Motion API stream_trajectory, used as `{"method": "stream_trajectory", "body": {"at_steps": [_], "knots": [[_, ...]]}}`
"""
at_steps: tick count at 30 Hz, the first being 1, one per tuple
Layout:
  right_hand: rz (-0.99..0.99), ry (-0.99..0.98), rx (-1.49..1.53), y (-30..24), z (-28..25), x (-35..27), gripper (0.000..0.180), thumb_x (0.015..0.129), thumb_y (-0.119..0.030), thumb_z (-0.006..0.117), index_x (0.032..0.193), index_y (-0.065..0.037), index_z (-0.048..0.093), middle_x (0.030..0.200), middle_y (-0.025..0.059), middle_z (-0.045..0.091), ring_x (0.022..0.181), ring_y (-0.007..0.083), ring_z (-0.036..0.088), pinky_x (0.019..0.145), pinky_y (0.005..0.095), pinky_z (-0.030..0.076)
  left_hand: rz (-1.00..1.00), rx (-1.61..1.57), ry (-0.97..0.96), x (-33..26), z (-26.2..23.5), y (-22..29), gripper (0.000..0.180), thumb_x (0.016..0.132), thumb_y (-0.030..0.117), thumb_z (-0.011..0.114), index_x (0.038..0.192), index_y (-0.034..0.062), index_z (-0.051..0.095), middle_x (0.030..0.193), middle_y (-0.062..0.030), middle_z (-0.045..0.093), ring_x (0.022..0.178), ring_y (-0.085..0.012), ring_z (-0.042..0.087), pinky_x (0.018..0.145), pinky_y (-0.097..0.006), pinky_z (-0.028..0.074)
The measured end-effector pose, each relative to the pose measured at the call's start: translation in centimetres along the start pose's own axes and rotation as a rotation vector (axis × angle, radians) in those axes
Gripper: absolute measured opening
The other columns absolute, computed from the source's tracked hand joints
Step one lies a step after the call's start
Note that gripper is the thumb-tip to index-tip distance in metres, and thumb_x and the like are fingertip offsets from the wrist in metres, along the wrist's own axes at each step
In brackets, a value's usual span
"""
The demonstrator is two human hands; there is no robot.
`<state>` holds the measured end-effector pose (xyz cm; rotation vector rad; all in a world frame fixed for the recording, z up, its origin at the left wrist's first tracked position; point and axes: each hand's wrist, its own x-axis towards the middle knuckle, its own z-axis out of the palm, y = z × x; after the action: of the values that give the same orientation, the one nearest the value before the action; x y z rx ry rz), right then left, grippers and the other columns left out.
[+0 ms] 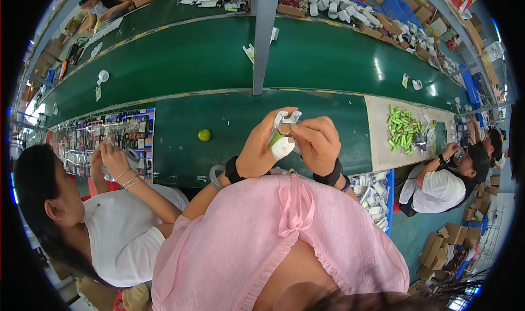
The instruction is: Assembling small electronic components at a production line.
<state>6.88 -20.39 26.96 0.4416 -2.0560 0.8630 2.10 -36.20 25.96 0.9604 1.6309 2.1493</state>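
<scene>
My left hand (pixel 258 147) is closed around a small white plastic housing (pixel 281 116) held just in front of my chest. Its thumb tip is wrapped in white. A light-green piece (pixel 274 139) shows between that thumb and the palm; it looks like a battery cell, but most of it is covered. My right hand (pixel 319 140) has thumb and forefinger pinched at the housing's right side, beside a small brownish patch (pixel 285 128) inside it. Whether the right fingers grip the housing's edge or a tiny part is hard to see.
On the green worktable (pixel 235 114) lies a round green fruit (pixel 204 135). Green cells with wires (pixel 404 129) are heaped on a pale board at right. A blue bin (pixel 389 193) of white parts stands at my right. A metal post (pixel 262 43) rises ahead; co-workers sit on both sides.
</scene>
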Motion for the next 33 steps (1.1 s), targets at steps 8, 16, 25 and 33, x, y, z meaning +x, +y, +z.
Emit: {"method": "stream_trajectory", "body": {"at_steps": [8, 16, 25, 33], "knots": [[0.013, -0.026, 0.002, 0.0, -0.4, -0.4, 0.032, 0.064, 0.003, 0.078, 0.094, -0.007, 0.071, 0.084, 0.0041, 0.065, 0.069, 0.0212, 0.057, 0.06, 0.0319, 0.043, -0.133, 0.023, 0.055, -0.8, 0.4, -0.3, 0.05, 0.098, 0.018, 0.057, 0.144, 0.0051, 0.042, 0.09, 0.0012, 0.06, 0.059, -0.0037, 0.048, 0.054, -0.02, 0.041], [0.006, -0.044, -0.02, -0.9, -0.9, -0.5, 0.032, 0.063, 0.005, 0.077, 0.093, -0.006, 0.071, 0.084, 0.0046, 0.064, 0.067, 0.0214, 0.056, 0.06, 0.0322, 0.043, -0.129, 0.062, 0.078, -1.1, 0.6, -0.4, 0.044, 0.096, 0.016, 0.06, 0.137, 0.0031, 0.051, 0.094, -0.0011, 0.063, 0.06, -0.0045, 0.049, 0.053, -0.021, 0.043], [0.119, -0.251, -0.055, 0.0, 0.3, 0.3, 0.027, 0.074, -0.002, 0.074, 0.1, -0.006, 0.069, 0.089, 0.0072, 0.066, 0.078, 0.0262, 0.062, 0.072, 0.0367, 0.046, -0.268, -0.171, 0.132, -0.8, -1.3, -2.2, 0.035, 0.102, 0.019, 0.047, 0.132, 0.0022, 0.054, 0.088, -0.0058, 0.062, 0.056, -0.0079, 0.055, 0.048, -0.022, 0.047], [0.431, -0.445, -0.026, 3.3, 1.0, -2.5, 0.025, 0.082, -0.009, 0.071, 0.105, -0.004, 0.067, 0.101, 0.0144, 0.067, 0.097, 0.0361, 0.063, 0.083, 0.0423, 0.05, -0.343, -0.273, 0.438, 2.4, -12.7, -6.0, 0.054, 0.104, 0.04, 0.042, 0.126, -0.0072, 0.052, 0.086, -0.0084, 0.061, 0.053, -0.0146, 0.056, 0.044, -0.028, 0.05]]}}
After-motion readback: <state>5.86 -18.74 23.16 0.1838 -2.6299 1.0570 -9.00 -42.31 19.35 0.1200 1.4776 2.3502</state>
